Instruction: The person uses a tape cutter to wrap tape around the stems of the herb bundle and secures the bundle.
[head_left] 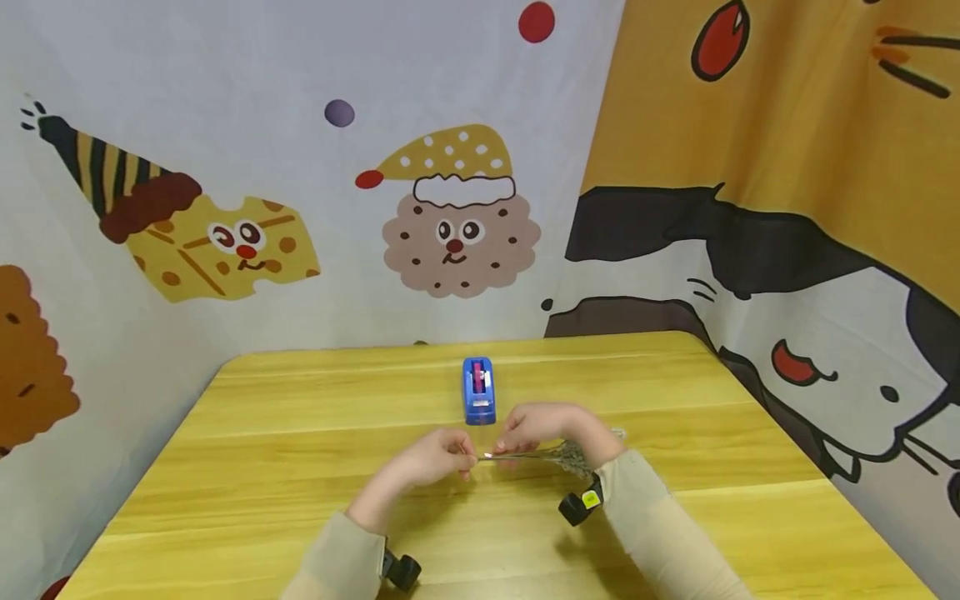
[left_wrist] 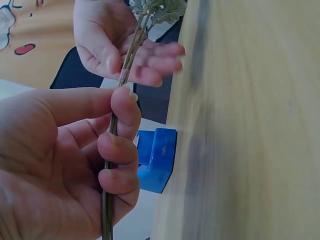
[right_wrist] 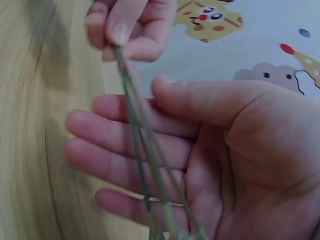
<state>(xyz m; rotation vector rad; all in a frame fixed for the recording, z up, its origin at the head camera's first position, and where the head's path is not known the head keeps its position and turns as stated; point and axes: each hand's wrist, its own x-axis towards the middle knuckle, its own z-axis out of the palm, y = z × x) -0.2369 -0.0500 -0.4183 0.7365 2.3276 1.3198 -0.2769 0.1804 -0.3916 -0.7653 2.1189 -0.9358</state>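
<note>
Beyond the yellow wood-grain desk [head_left: 510,542], white printed fabric [head_left: 330,192] shows a yellow cartoon cheese wedge [head_left: 217,258] at ten o'clock and a pinkish scalloped cookie [head_left: 457,242] at twelve.

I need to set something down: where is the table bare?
The table is bare left of the blue tape dispenser, to the edge, and right of it, beyond the right hand. It's crowded in front of the dispenser, with left hand, right hand and sprigs.

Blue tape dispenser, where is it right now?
In the head view, the blue tape dispenser is on the table, about midway between its sides, just beyond the left hand and right hand.
</note>
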